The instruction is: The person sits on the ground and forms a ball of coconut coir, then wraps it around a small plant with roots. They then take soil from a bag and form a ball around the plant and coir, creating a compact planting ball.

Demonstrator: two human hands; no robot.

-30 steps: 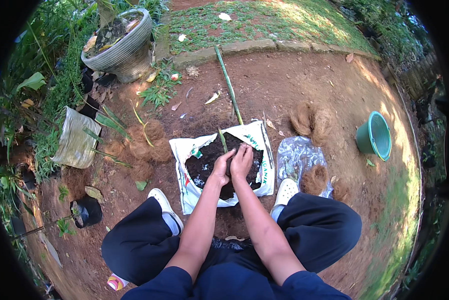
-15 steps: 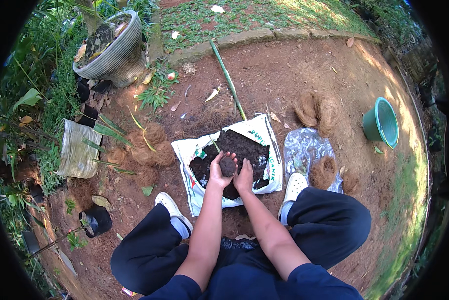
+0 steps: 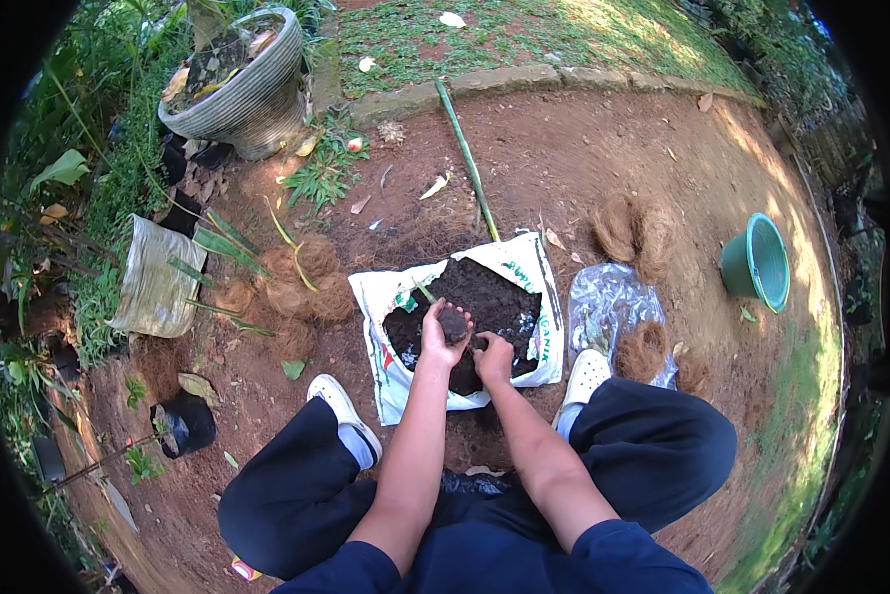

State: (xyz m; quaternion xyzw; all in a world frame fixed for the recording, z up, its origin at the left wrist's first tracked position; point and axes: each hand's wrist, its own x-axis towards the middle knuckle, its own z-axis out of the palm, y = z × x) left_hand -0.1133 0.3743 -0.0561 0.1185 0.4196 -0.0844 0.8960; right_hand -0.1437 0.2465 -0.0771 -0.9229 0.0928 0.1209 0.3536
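A white sack (image 3: 393, 401) lies cut open between my feet, full of dark soil (image 3: 489, 282). Over it my left hand (image 3: 435, 342) is cupped, palm up, around a round ball of soil (image 3: 454, 324). From the ball's far side a short pale-green stem (image 3: 424, 292) sticks out toward the upper left. Just right of the ball is my right hand (image 3: 494, 359), back up, with its fingers curled in above the soil. Whatever those fingers pinch is hidden. The two hands are apart.
Brown fibre clumps (image 3: 306, 282) and cut green leaves (image 3: 229, 251) lie left, near a pale bag (image 3: 157, 282) and a black pot (image 3: 187, 426). Rightward are a clear plastic sheet (image 3: 613, 297), more fibre (image 3: 638, 233) and a green bucket (image 3: 755, 264). A green stick (image 3: 468, 158) lies beyond the sack.
My right hand has drawn back from the soil ball and its fingers have curled. The left hand still cups the ball. The whole view has shifted slightly.
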